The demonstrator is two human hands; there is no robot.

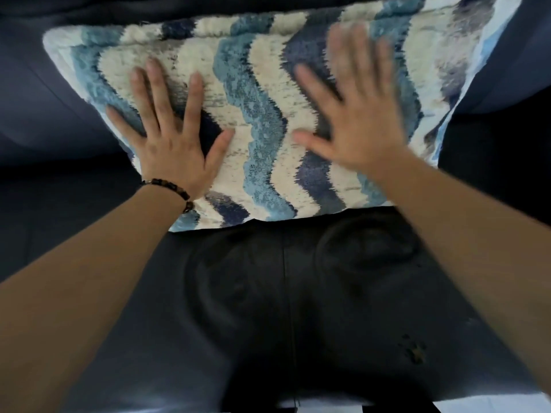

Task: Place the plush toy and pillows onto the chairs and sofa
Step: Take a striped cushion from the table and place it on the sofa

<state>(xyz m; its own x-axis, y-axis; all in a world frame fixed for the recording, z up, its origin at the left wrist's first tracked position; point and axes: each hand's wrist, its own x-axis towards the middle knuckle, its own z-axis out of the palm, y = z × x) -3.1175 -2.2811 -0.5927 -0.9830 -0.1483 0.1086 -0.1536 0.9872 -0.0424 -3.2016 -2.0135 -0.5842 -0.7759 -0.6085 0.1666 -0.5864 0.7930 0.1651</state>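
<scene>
Reaching from 6 o'clock across the dark sofa seat [268, 308], slick-looking and marked with two round dents. Wearing a beaded bracelet [176, 189] on the left wrist, just short of the fabric. Pressing the left grip [171, 135] flat, with fingers spread wide, onto the striped pillow [256, 114] at about 10 o'clock. Holding the right grip [354, 120] at 1 o'clock, likewise spread and straight, but too blurred to say whether touching the fabric or just above it.

Standing along the rear of the seat from 10 to 2 o'clock, resting by its lower edge on the cushion and seemingly leaning toward the sofa back [59, 93]. Overlapping a second patterned shape [477, 40] at 2 o'clock, probably another pillow, though hard to tell.

Probably settling and smoothing rather than carrying.

Risks from here:
- Could slump or slide forward toward 6 o'clock on release, given a smooth cover underneath and a soft, top-heavy lean.
- Might tip sideways toward 9 o'clock if pushed harder on one side than the other.
- Could also shove the neighbour at 2 o'clock out of place with a firm pat on that side.

Best eased off evenly, both grips together, after checking for a steady lean. No plush toy or chairs in view, so likely more of the job left.
</scene>
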